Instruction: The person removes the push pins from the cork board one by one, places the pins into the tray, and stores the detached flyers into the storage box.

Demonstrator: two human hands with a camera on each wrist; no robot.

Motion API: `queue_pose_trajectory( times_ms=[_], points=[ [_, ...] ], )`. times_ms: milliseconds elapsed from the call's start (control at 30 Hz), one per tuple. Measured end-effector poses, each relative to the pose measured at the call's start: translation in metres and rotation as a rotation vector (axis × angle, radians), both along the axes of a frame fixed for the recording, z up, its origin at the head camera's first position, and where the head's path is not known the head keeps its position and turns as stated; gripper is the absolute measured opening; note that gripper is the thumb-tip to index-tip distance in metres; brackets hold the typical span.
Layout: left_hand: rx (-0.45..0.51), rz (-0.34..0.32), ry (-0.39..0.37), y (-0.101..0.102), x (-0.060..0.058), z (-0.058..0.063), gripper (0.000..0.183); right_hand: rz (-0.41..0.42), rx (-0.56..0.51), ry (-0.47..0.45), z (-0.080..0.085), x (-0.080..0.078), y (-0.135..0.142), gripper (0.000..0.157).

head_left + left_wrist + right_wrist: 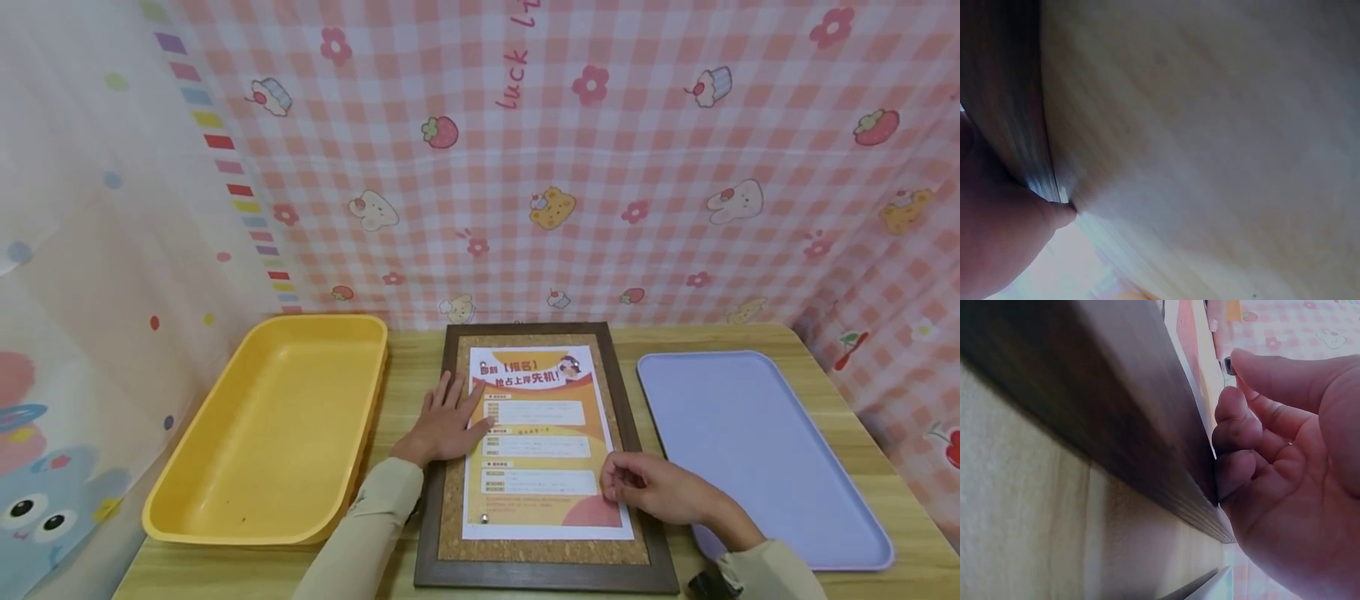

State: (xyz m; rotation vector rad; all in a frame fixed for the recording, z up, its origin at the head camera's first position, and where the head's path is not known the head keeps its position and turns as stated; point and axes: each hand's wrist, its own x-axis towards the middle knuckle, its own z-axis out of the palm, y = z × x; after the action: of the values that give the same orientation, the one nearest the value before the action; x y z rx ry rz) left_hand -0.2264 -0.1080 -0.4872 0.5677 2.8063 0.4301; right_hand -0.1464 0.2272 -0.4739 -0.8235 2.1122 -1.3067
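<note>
Poster [536, 446], printed in orange and white, lies flat on a cork board [540, 552] inside a dark wooden frame [543, 575]. One shiny pin [484, 518] sits at its lower left corner. Left hand [447, 422] rests across the poster's left edge with its fingers spread, gripping nothing. Right hand [652, 487], well apart from the other, is by the lower part of the right edge, fingers curled, thumb and forefinger pinching a small dark object [1229, 366], mostly hidden. Beige sleeves [367, 517] cover both forearms. On the wood-grain table [405, 400], a deep yellow tray [270, 433] stands left of the frame, and a shallow lavender tray [757, 458] lies to the right. Pink checked cloth [480, 175] hangs behind.
</note>
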Motion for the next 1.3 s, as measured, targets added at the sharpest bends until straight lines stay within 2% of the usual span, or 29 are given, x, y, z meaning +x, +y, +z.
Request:
queue_pose_trajectory(
  times_ms=[433, 733, 1033, 1300],
  points=[
    [-0.011, 0.000, -0.005, 0.001, -0.001, 0.000, 0.066, -0.066, 0.039, 0.013, 0.003, -0.002, -0.001, 0.005],
    [-0.014, 0.003, 0.003, 0.001, -0.001, 0.000, 0.066, -0.052, 0.012, 0.020, 0.005, -0.006, -0.002, 0.006],
    [-0.011, 0.006, 0.000, 0.001, -0.001, 0.001, 0.067, -0.165, 0.024, 0.138, 0.009, -0.009, -0.004, 0.007],
    [-0.014, 0.005, 0.005, 0.001, 0.000, 0.001, 0.067, -0.227, 0.002, 0.155, 0.012, -0.015, 0.002, 0.007]
  ],
)
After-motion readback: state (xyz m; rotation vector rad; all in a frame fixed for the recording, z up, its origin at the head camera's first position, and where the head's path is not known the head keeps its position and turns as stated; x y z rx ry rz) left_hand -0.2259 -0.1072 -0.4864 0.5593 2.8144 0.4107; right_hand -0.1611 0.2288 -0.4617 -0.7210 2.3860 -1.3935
